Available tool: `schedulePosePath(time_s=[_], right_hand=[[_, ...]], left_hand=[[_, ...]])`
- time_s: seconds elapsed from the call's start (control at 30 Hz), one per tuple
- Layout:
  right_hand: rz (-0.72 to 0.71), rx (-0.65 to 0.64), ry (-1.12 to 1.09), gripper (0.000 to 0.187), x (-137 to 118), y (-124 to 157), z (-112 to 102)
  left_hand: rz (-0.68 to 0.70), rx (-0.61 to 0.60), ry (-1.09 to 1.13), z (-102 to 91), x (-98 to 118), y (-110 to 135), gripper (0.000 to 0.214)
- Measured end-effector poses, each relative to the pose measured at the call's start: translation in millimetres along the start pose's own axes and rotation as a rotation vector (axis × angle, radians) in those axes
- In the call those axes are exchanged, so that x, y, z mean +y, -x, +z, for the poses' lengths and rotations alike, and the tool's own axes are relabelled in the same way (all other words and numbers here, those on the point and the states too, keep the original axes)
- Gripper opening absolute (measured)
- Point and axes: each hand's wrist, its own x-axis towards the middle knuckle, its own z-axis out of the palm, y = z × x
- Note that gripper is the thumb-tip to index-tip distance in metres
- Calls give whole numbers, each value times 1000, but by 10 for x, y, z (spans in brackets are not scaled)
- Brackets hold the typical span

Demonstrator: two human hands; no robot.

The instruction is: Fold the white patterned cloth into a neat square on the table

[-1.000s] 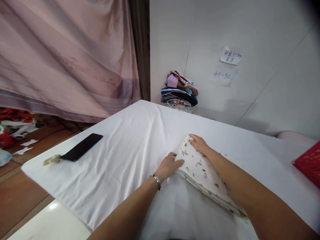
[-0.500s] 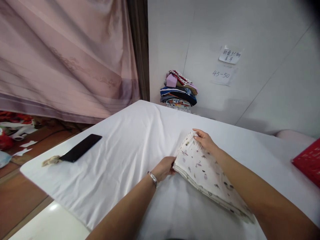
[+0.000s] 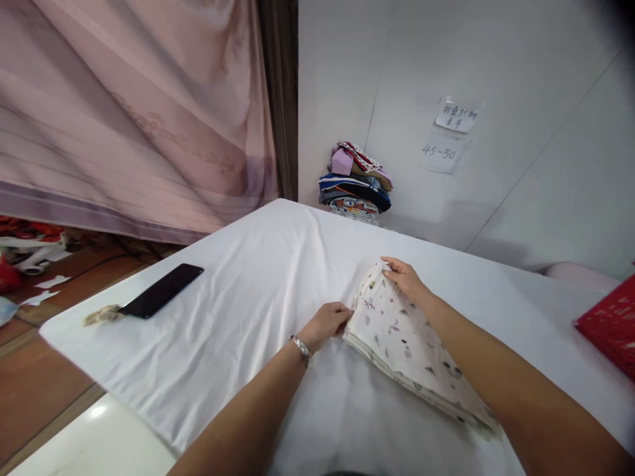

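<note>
A folded white cloth (image 3: pixel 397 337) with small printed figures lies in several layers on the white-covered table (image 3: pixel 248 284). My left hand (image 3: pixel 330 322), with a silver bracelet at the wrist, pinches the cloth's left edge, its fingertips partly hidden by the layers. At the far corner, my right hand (image 3: pixel 404 277) grips the cloth, thumb on top and fingers along the edge. My right forearm covers part of the cloth's right side.
A black phone (image 3: pixel 163 291) with a fluffy strap lies at the table's left. Folded fabrics (image 3: pixel 354 185) are stacked by the wall beyond the far edge. At the right is a red item (image 3: pixel 610 324). A pink curtain (image 3: pixel 133 112) hangs on the left.
My left hand has shifted slightly up along the cloth's left edge. The right hand stays at the far corner, and the cloth has hardly moved.
</note>
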Motion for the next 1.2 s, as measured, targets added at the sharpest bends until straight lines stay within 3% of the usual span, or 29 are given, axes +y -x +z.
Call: schedulePosePath(time_s=[0.2,0.37,0.47,0.63,0.77,0.93,1.2], right_hand=[[-41,46,373,46,153,-60,112],[-48,72,543,41,237,-63,225],[-78,70,648,39,206,-41,270],[-168,58,772,42,80,63,316],[-273,-38,943,43,48,197,403],[-126,-120,1008,44,18,309,488],[-134,-213,1025,48,-115,439,549]], left_hand=[[103,140,-497,-98,-72,-46,14],[142,196,-693,-98,-93,-35,17],[138,183,-657,-109,-68,-20,22],[51,175,-501,-95,-26,31,48],[82,193,-558,-55,-29,57,35],[85,198,-597,-39,-56,38,29],[117,226,-630,-30,-81,25,22]])
